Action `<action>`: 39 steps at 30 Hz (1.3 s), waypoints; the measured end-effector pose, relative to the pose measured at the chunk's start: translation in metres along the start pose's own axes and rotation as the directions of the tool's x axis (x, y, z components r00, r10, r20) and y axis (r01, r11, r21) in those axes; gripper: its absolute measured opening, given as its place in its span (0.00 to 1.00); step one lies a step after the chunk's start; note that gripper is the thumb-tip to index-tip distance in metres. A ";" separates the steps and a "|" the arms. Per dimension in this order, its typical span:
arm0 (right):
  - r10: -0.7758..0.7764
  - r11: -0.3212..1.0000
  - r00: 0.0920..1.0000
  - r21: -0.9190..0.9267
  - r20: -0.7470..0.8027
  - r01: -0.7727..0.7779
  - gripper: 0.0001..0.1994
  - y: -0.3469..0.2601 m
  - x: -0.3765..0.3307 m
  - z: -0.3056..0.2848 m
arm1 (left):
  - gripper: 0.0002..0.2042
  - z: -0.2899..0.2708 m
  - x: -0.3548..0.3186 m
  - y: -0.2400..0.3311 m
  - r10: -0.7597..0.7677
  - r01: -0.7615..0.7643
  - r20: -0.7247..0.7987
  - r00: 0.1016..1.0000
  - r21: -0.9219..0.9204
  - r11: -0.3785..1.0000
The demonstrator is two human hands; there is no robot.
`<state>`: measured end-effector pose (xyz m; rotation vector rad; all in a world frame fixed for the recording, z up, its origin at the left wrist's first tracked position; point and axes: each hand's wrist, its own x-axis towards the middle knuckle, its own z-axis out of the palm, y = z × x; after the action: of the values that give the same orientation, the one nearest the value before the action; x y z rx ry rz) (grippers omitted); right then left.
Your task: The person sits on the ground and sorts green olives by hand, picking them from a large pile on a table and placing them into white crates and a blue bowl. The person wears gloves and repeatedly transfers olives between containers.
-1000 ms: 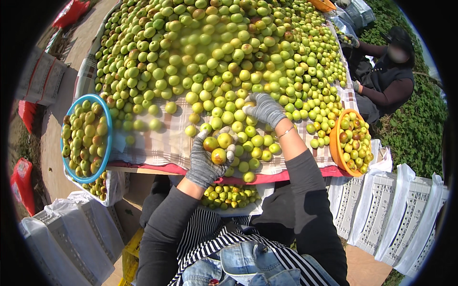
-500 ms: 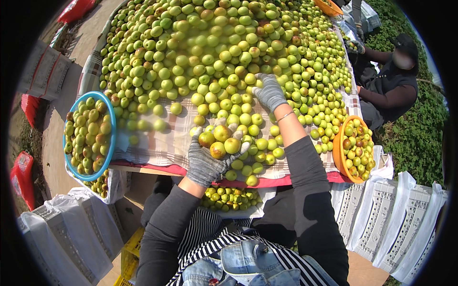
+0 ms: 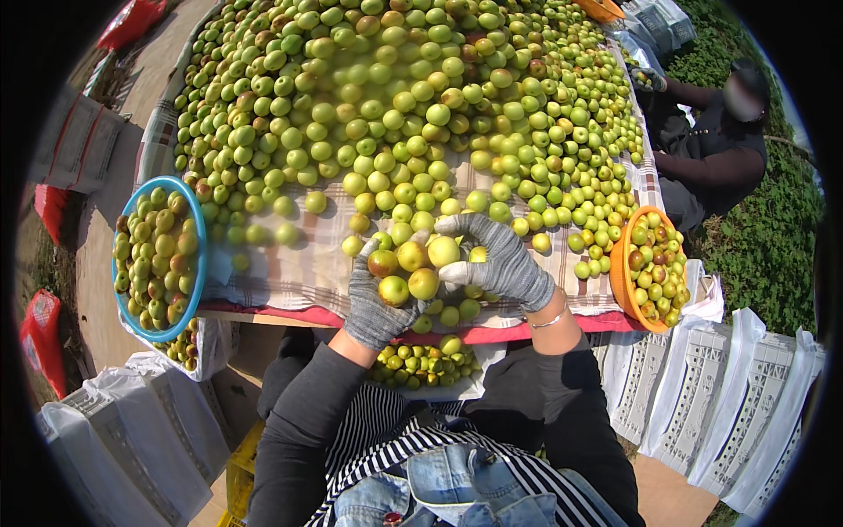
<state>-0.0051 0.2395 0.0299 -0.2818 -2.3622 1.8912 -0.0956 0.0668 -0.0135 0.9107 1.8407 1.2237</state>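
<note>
A big heap of small round green and yellow fruits (image 3: 395, 114) covers a checked cloth (image 3: 290, 272) on a table. My left hand (image 3: 373, 299), in a grey knit glove, cups several of these fruits (image 3: 408, 268) at the table's near edge. My right hand (image 3: 496, 259), gloved the same way, curls over the same cluster from the right and presses it against the left palm. Just below the hands, a container of the same fruits (image 3: 421, 364) sits under the red table edge (image 3: 509, 334), in front of my lap.
A blue basin (image 3: 200, 263) of fruits stands at the table's left edge, an orange basket (image 3: 619, 281) of fruits at the right. Another person in dark clothes (image 3: 720, 149) sits at the far right. White sacks (image 3: 729, 386) and a white crate (image 3: 132, 439) flank me.
My right hand has pulled back from the heap toward the near edge and closed against the left hand. The loose fruits between them are now gathered into one cupped cluster.
</note>
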 end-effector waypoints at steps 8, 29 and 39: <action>0.130 0.882 0.877 -0.350 -0.463 -0.316 0.16 0.062 0.071 -0.052 | 0.26 0.004 -0.005 -0.002 0.265 -0.179 0.057 0.963 0.869 0.462; 0.009 0.987 0.999 0.162 -0.045 -0.001 0.21 0.007 0.014 -0.020 | 0.29 0.000 0.001 -0.006 0.166 -0.133 0.075 0.983 -0.323 0.937; -0.065 0.835 0.989 -0.536 0.132 0.126 0.21 -0.039 0.014 0.018 | 0.28 -0.004 -0.004 0.009 0.160 0.352 0.314 0.936 -0.838 -0.417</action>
<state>-0.0252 0.2168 0.0637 -0.0956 -2.8864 1.1754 -0.0952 0.0640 -0.0032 -0.2672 -0.1153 1.7274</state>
